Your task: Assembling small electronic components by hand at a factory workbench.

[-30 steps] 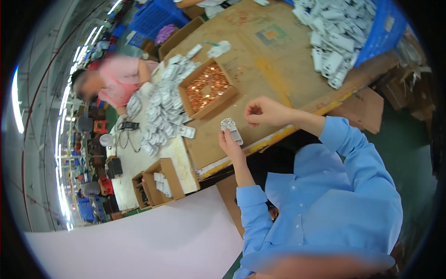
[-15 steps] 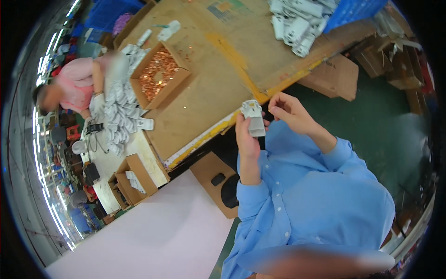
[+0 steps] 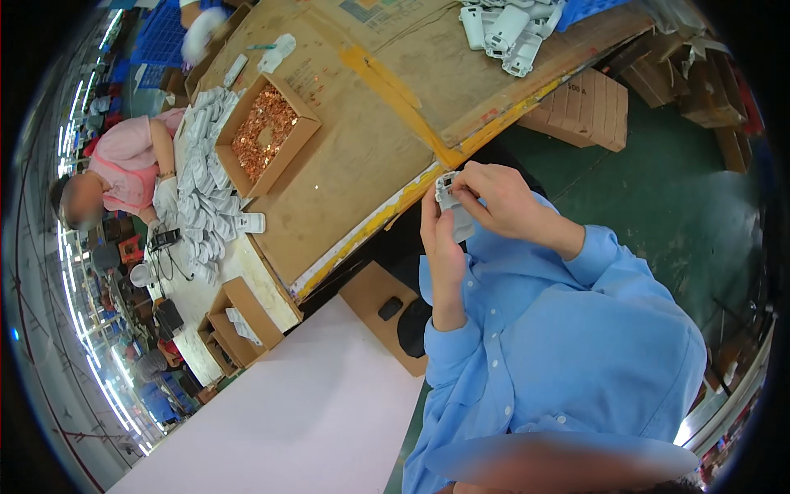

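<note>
A white plastic housing (image 3: pixel 457 221) is held in my left hand (image 3: pixel 444 251), near the table's yellow-taped edge. The fingers wrap its side and the thumb lies along it. My right hand (image 3: pixel 508 200) is closed in a pinch at the housing's upper end, its fingertips pressed to the opening there. Whatever is between those fingertips is too small to make out. On the table (image 3: pixel 362 140), a cardboard box (image 3: pixel 284 152) holds many small copper-coloured metal pieces (image 3: pixel 265 132).
White housings (image 3: pixel 210 181) are heaped at the left beside a co-worker (image 3: pixel 123 169) in pink with gloved hands. More white housings (image 3: pixel 506 29) lie at the far right by a blue crate (image 3: pixel 586 10). A closed carton (image 3: pixel 580 111) stands on the green floor. Another gloved hand (image 3: pixel 203 34) shows at the far left.
My right hand has come left and down onto the upper end of the housing, from just beside it. Another person's gloved hand has appeared at the far left. The view has shifted slightly.
</note>
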The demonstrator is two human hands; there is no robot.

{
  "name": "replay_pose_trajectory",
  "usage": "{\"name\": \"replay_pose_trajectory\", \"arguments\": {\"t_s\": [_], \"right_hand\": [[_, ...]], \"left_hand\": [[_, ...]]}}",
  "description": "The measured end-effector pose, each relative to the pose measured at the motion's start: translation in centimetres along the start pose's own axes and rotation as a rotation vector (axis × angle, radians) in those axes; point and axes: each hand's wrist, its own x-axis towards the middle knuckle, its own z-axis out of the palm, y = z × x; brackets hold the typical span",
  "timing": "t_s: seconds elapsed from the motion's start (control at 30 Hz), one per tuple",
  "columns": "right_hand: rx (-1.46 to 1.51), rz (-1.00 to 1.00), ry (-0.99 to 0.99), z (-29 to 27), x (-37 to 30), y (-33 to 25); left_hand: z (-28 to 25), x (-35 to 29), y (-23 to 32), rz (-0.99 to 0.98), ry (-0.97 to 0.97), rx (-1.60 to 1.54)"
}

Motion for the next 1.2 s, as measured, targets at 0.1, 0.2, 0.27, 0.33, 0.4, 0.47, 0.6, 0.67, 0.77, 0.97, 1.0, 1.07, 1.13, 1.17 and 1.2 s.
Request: {"name": "replay_pose_trajectory", "arguments": {"t_s": [0.1, 0.2, 0.27, 0.33, 0.4, 0.47, 0.6, 0.67, 0.77, 0.97, 1.0, 1.07, 1.13, 1.17, 1.2], "right_hand": [[-0.067, -0.033, -0.019, 0.1, -0.1, 0.2], [-0.033, -0.017, -0.022, -0.2, -0.1, 0.2], [-0.018, 0.022, -0.066, -0.3, -0.2, 0.3], [0.054, 0.112, -0.062, -0.6, -0.1, 0.1], [0.128, 0.199, -0.058, -0.7, 0.1, 0.0], [0.295, 0.35, 0.021, -0.7, 0.1, -0.3], [0.41, 0.42, -0.061, -0.8, 0.1, 0.4], [0.52, 0.47, -0.171, -0.5, -0.2, 0.7], [0.597, 0.517, -0.217, -0.7, 0.0, 0.8], [0.481, 0.479, -0.23, -0.9, -0.1, 1.1], [0.48, 0.479, -0.228, -1.1, 0.0, 1.2], [0.451, 0.468, -0.258, -1.1, -0.1, 1.1], [0.441, 0.466, -0.254, -1.1, -0.2, 1.0], [0.429, 0.462, -0.251, -1.1, -0.2, 1.0], [0.429, 0.461, -0.25, -1.1, -0.2, 1.1]], "left_hand": [[0.3, -0.1, -0.1, 0.041, -0.016, 0.096], [0.1, -0.3, -0.4, 0.038, -0.033, 0.144], [0.4, -0.4, -0.2, 0.031, -0.033, 0.165], [0.3, -0.4, -0.1, 0.025, -0.03, 0.187], [0.0, -0.5, -0.2, 0.035, -0.026, 0.263], [0.0, -0.5, -0.4, 0.082, 0.001, 0.257], [-0.3, -0.5, -0.5, 0.162, 0.053, 0.414], [0.2, -0.6, 0.2, 0.193, 0.049, 0.488], [0.3, -0.7, 0.8, 0.253, 0.044, 0.617], [-0.1, -0.6, 0.3, 0.307, -0.005, 0.697], [-0.2, -0.6, 0.2, 0.31, -0.007, 0.716], [-0.2, -0.5, 0.2, 0.335, -0.015, 0.711], [-0.1, -0.6, 0.2, 0.363, -0.022, 0.704], [-0.1, -0.7, 0.2, 0.343, -0.021, 0.714], [-0.1, -0.7, 0.2, 0.323, -0.019, 0.724]]}}
